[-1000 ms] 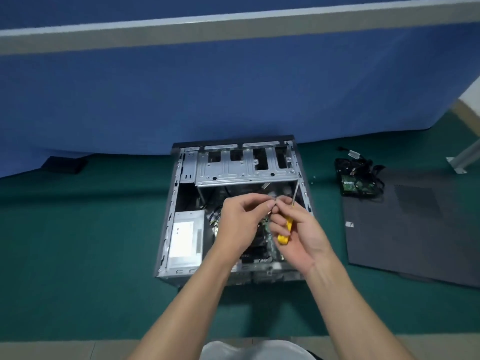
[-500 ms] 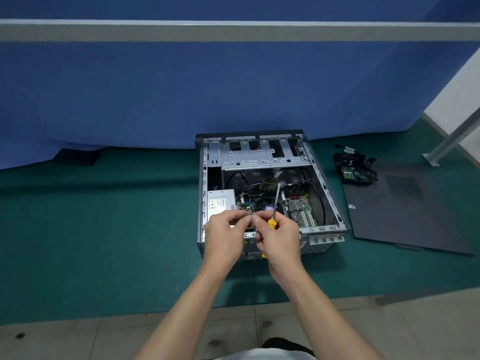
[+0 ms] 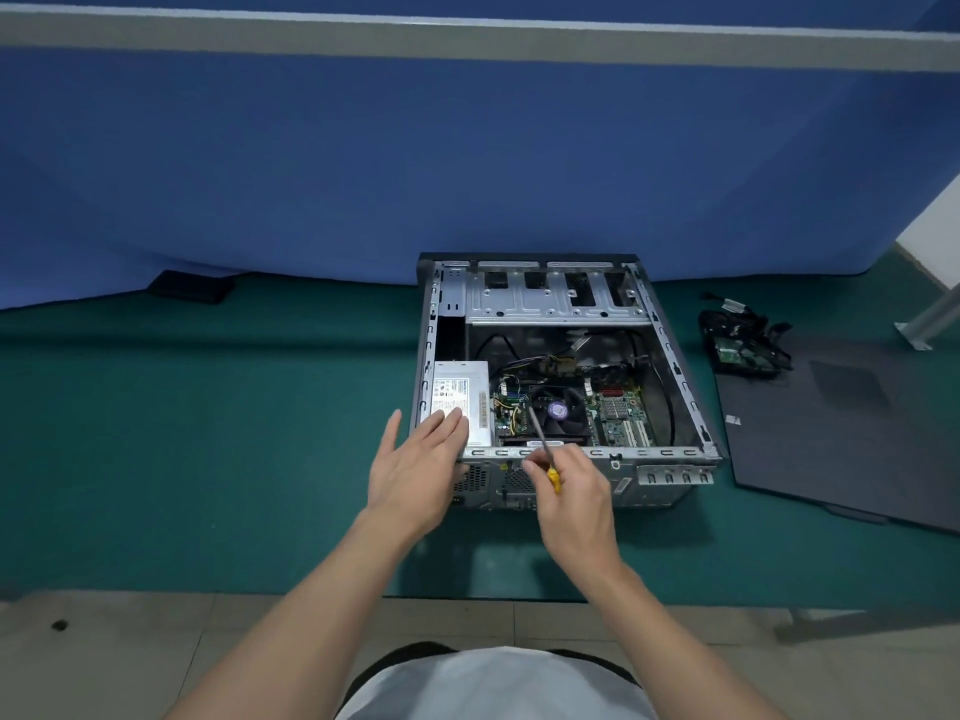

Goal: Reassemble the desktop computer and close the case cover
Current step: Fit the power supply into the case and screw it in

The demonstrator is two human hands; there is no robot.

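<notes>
Just beyond both hands, the computer case (image 3: 670,356) lies on its side with the open face up. Its long axis runs away from the person, with the rear panel nearest the hands and the dark front end at the far side. The left hand (image 3: 415,470) is flat, its fingers straight, with the fingertips over the power supply (image 3: 460,389) at the near left corner; whether they touch it is unclear. The right hand (image 3: 576,496) grips a yellow-handled screwdriver (image 3: 543,446) whose shaft slants away over the near rim toward the fan (image 3: 558,407). Well right of the right hand lies the dark case cover (image 3: 841,433), flat on the green mat (image 3: 208,433), with a cabled drive (image 3: 743,350) at its far corner. A blue partition (image 3: 363,174) stands behind, and pale tiles (image 3: 156,641) lie beneath the forearms.
</notes>
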